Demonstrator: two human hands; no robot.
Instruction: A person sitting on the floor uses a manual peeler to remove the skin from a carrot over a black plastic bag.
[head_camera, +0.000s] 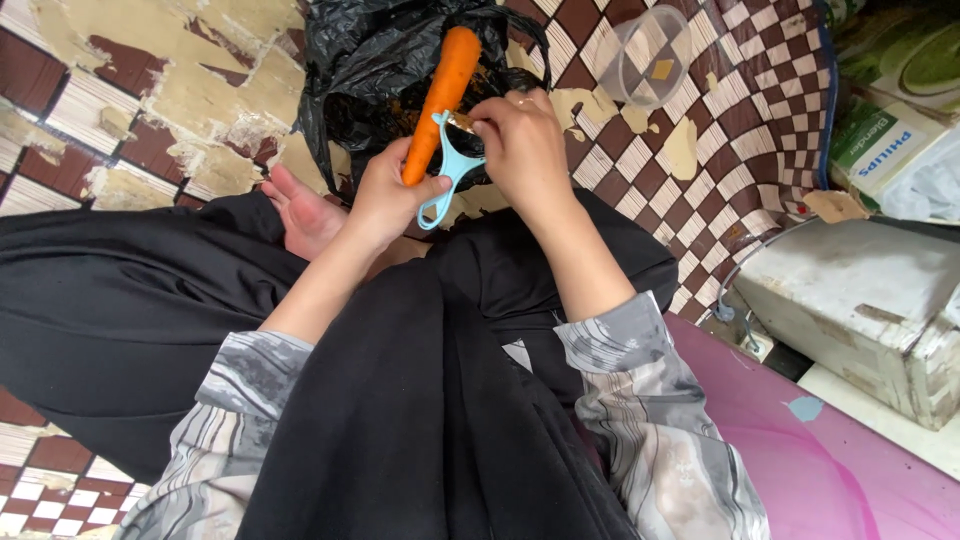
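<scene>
The person sat cross-legged on the floor (90, 110), a worn sheet of brown-and-white check with big patches rubbed bare. The left hand (390, 195) was closed around the lower end of a carrot (440, 95) and, in the same grip, the handle of a light blue peeler (450, 170). The carrot pointed up and away from the body, its tip over the mouth of a black plastic bag (350, 60) that lay open just in front of the knees. Held so, I judged, any scraps would drop into the bag rather than onto the lap.

The right hand (520, 140) was curled, its fingertips pinched at the head of the peeler where the blade sits, touching it or something stuck there; what was between the fingers was too small for me to tell. A ring showed on one finger.

A bare foot (300, 215) rested just left of the left wrist, beside the bag. The black skirt (420, 420) filled the near ground, and grey patterned sleeves (640, 400) were pushed back from the forearms.

Further off to the right stood a clear plastic tub (640, 55) on the floor, well apart from the hands. Beyond it lay a green and white carton (890, 140) and a scuffed white box (860, 300), with a pink mat (800, 470) alongside. None of these crowded the hands; only the bag's crumpled rim lay close under the carrot.
</scene>
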